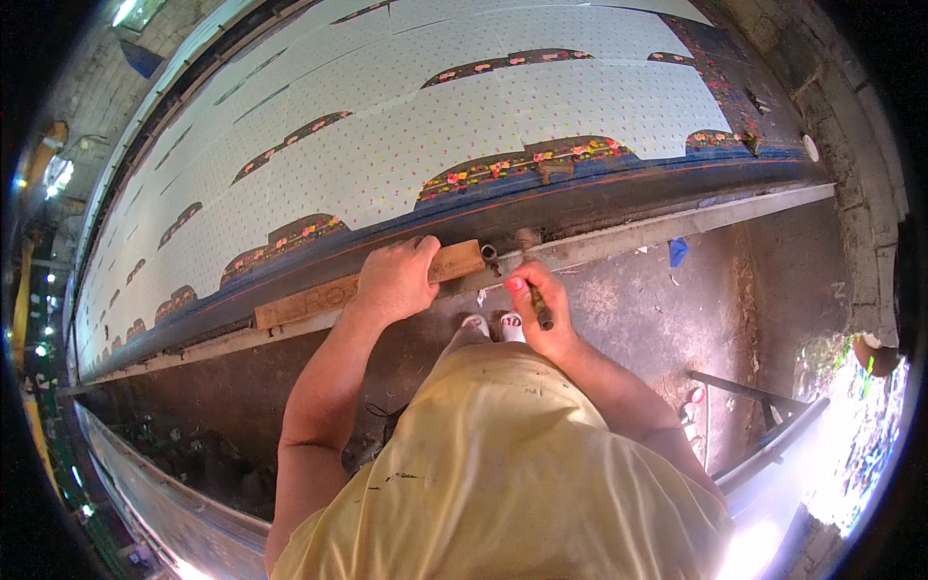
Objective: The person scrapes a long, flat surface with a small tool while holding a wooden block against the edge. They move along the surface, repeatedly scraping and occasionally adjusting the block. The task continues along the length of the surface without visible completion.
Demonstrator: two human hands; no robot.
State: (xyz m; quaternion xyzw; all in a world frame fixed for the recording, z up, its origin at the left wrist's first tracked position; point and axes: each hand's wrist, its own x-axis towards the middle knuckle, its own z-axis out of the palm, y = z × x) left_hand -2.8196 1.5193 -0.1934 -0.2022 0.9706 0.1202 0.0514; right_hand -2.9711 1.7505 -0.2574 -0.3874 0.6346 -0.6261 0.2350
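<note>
My left hand (397, 279) grips a wooden board (308, 301) lying along the near edge of a long printing table (609, 206). Part of the board is hidden beneath the hand, and its face bears markings. Just past the board's right end sits a small metal ring-shaped fitting (489, 252) on the table's rail. To the right of that fitting, my right hand (540, 304) is closed around the handle of a hammer-like tool (542, 313). The tool's far end is blurred above the metal rail (616, 239), so its exact shape is unclear.
White cloth with small dots (464, 138) covers much of the table, with dark floral patches (522, 163) showing between pieces. A small brown block (556, 168) lies near its edge. A block wall (852, 181) borders the right end. A blue scrap (678, 251) is over the floor.
</note>
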